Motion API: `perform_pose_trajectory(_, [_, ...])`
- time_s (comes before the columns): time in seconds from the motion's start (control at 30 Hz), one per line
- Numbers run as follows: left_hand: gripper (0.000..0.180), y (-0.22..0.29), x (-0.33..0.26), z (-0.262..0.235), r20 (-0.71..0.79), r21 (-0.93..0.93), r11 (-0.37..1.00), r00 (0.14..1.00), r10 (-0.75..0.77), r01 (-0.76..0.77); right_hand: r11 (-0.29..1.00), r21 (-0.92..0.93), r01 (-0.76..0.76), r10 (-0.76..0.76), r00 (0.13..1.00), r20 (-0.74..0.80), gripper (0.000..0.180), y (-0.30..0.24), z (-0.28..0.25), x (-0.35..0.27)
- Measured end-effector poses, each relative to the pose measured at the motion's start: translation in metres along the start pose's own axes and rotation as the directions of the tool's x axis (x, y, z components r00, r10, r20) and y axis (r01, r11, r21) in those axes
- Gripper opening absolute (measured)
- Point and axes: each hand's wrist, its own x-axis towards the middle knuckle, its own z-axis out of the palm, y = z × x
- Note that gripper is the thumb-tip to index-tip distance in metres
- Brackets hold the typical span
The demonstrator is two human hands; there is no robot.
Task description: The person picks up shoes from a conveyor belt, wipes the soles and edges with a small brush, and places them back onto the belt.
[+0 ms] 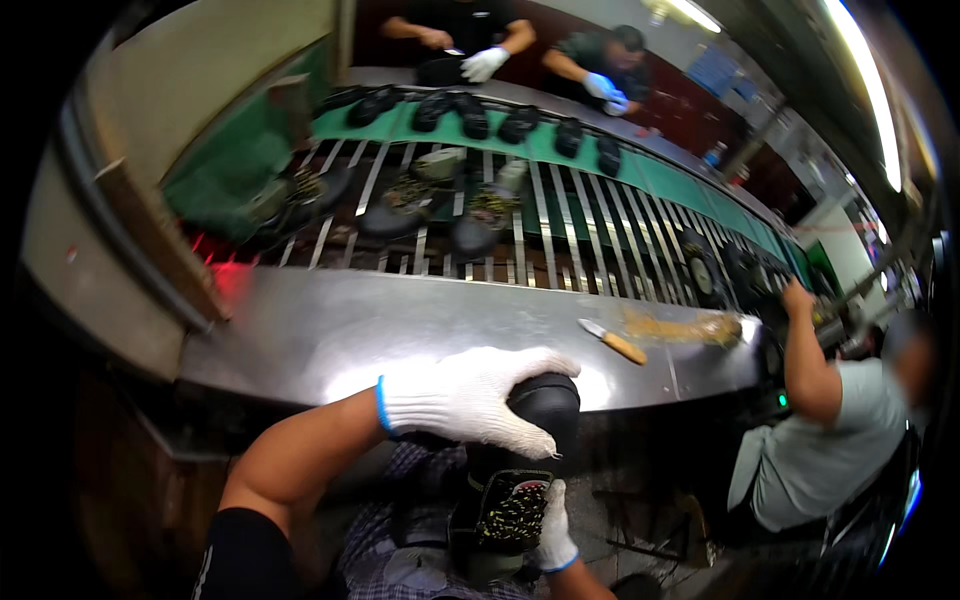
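A black shoe [545, 402] stands over my lap, its rounded toe pointing up toward the bench. My left hand [475, 395], in a white knit glove with a blue cuff edge, wraps round the toe, thumb and fingers on opposite sides. Lower down, a dark mass with yellow speckles [514, 512] shows at the shoe's opening; what it is exactly I cannot make out. My right hand [555, 535], also in a white glove, closes on the shoe's right side near that opening. Part of its fingers is hidden behind the shoe.
A metal bench edge [430, 320] runs before me, bearing a knife with a wooden handle [622, 347] and a brown-yellow smear. Beyond are slatted rollers [570, 225] with several shoes, then a green belt [395, 120] with black shoes. Two people work opposite; another person [830, 430] sits at right.
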Motion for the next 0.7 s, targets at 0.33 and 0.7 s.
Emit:
perform_pose_trajectory(0.33, [0.113, -0.104, -0.047, 0.09, -0.154, -0.662, 0.748, 0.984, -0.088, -0.037, 0.356, -0.757, 0.549, -0.001, 0.81, 0.587, 0.063, -0.19, 0.067, 0.072])
perform_pose_trajectory(0.7, [0.082, -0.169, -0.048, 0.165, -0.595, 0.719, 0.681, 0.385, 0.706, -0.138, 0.248, -0.784, 0.569, 0.14, 0.78, 0.61, 0.089, -0.202, 0.09, 0.068])
